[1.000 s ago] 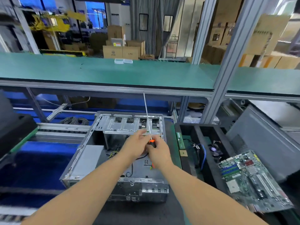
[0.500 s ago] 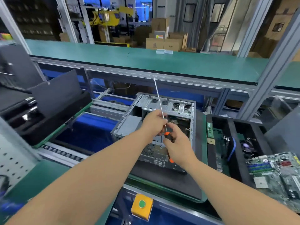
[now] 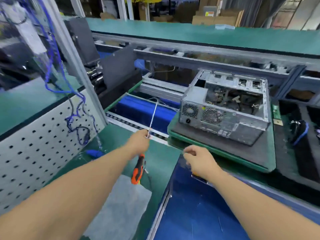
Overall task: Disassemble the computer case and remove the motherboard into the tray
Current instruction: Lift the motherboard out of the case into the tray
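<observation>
The left hand (image 3: pixel 138 142) grips a long screwdriver (image 3: pixel 138 170) by its thin metal shaft, fingers curled round it; the orange and black handle hangs below the hand, toward the person, and the shaft points up and away from it. The right hand (image 3: pixel 199 161), just to the right of the left, holds nothing, its fingers loosely curled, above the near edge of a blue bin (image 3: pixel 199 213). The open computer case (image 3: pixel 223 108) lies beyond and to the right of the right hand, well apart from it, on a dark pad (image 3: pixel 242 146) over a green board. A grey mat (image 3: pixel 119 205) lies under the left forearm, and a white pegboard (image 3: pixel 34 135) with blue cables stands to its left.
</observation>
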